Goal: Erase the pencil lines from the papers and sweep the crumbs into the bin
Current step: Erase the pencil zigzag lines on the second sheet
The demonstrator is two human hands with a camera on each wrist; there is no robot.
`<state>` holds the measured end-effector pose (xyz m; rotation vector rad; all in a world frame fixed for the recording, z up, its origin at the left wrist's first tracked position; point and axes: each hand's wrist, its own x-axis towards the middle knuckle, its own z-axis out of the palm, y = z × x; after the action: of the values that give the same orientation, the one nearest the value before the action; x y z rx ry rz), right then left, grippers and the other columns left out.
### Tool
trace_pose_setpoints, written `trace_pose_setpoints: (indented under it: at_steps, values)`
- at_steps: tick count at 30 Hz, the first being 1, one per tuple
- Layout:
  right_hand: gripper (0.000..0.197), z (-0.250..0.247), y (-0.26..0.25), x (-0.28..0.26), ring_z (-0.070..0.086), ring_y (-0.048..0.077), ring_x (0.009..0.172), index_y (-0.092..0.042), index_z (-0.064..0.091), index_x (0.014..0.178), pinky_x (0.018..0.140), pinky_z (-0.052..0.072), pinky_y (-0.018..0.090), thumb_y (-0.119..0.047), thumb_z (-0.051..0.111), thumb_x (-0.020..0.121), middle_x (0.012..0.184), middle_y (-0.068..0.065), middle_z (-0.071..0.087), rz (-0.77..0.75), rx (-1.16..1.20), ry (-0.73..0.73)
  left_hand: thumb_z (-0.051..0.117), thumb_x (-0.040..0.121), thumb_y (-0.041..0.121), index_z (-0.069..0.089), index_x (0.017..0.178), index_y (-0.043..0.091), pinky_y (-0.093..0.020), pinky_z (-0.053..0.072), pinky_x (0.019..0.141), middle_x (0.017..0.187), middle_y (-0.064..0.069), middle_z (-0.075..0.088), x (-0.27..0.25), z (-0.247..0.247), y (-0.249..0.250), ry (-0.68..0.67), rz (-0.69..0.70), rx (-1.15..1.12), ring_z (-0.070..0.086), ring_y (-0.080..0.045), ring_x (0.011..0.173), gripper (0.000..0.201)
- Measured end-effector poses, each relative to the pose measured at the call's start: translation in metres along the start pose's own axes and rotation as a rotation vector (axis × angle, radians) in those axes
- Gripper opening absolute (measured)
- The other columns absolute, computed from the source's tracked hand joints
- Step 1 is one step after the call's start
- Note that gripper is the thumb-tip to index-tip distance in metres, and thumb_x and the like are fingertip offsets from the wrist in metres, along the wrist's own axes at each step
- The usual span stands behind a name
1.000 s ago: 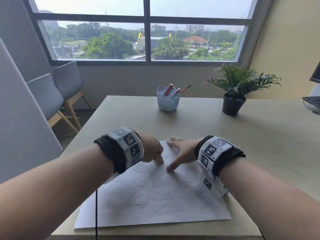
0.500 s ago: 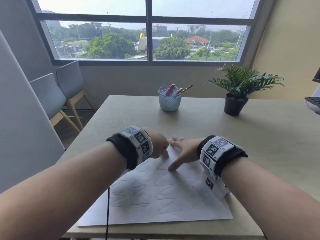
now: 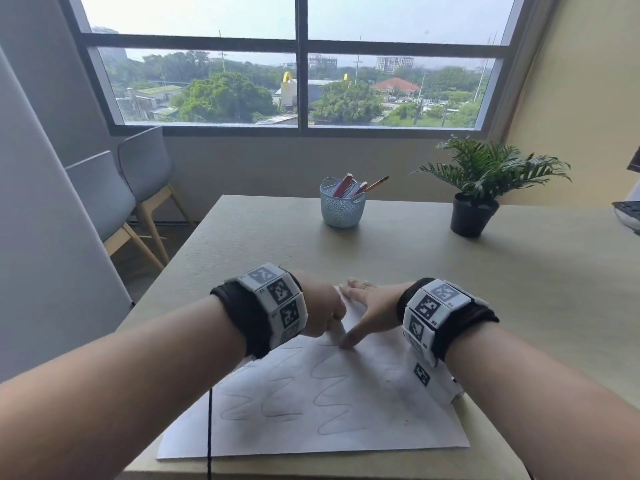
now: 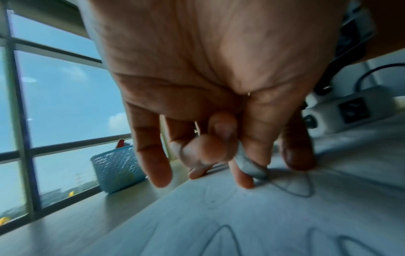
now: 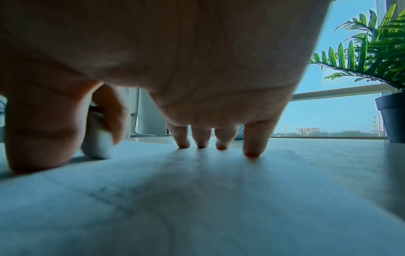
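Note:
A white paper (image 3: 332,410) with wavy pencil lines lies at the desk's near edge. My left hand (image 3: 323,315) pinches a small white eraser (image 4: 249,164) and presses its tip on the paper's far part, beside a pencil loop (image 4: 293,187). The same eraser (image 5: 96,143) shows in the right wrist view, just behind my thumb. My right hand (image 3: 367,306) lies flat on the paper (image 5: 197,199) with straight spread fingers (image 5: 252,149), thumb tip next to the eraser. Faint smudges mark the paper's right part, under my right wrist.
A light blue basket (image 3: 341,206) with pencils and red items stands at the desk's far middle. A potted plant (image 3: 474,202) stands far right. Two grey chairs (image 3: 138,181) are left of the desk. A keyboard edge (image 3: 628,213) shows at far right.
My left hand with the eraser has shifted to the right along the paper's far part, closer to my right thumb. The right hand stays pressed in place. The head view has tilted slightly.

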<state>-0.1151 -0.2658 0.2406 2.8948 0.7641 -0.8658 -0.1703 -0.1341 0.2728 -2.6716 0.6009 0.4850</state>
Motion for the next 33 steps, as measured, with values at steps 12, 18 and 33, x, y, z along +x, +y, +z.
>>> trace_pose_setpoints:
  at_steps: [12,18,33]
  values:
    - [0.114,-0.001,-0.001,-0.002,-0.009,0.011,0.148,-0.026,-0.006,0.154,0.121,-0.001,0.039,-0.07,0.063,0.074,0.161,-0.007,-0.013,0.014,-0.02,-0.015,0.04,0.098,0.025,0.055,0.124,0.025,-0.03,0.039,0.074,0.113,0.001,0.06,-0.007,0.005,-0.001,-0.045,-0.001,0.076,0.056,-0.023,0.104,0.03]
    - [0.116,-0.001,-0.006,-0.014,-0.007,0.022,0.149,-0.036,-0.01,0.152,0.119,0.011,0.048,-0.069,0.066,0.071,0.158,-0.002,-0.025,0.065,-0.044,0.071,0.037,0.1,0.026,0.055,0.125,0.021,-0.032,0.042,0.077,0.117,-0.001,0.06,-0.005,0.007,-0.005,-0.018,-0.06,-0.02,0.057,-0.023,0.105,0.031]
    - [0.123,0.003,-0.005,-0.019,-0.009,0.014,0.148,-0.035,-0.01,0.152,0.118,0.003,0.052,-0.08,0.063,0.063,0.16,-0.006,-0.016,0.13,-0.08,-0.031,0.035,0.101,0.046,0.055,0.12,0.021,-0.029,0.034,0.067,0.111,-0.001,0.06,-0.002,0.006,-0.006,-0.008,-0.06,-0.025,0.053,-0.021,0.092,0.037]
